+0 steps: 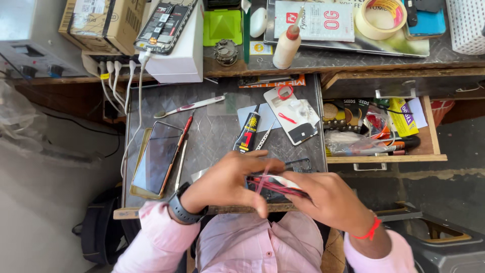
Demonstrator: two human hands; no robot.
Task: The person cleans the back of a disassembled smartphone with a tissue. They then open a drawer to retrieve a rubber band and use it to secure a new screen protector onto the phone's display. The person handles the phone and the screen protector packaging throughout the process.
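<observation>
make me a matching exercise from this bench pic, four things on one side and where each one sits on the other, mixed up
Things:
1. toothbrush
2. roll of tape
3. dark phone
4. black glue tube

Places:
A. on the upper shelf, far right
B. on the left of the grey work mat, screen up
C. mid mat, just above the left hand
D. at the top of the mat, lying crosswise

Pairs: 1-D, 2-A, 3-B, 4-C
</observation>
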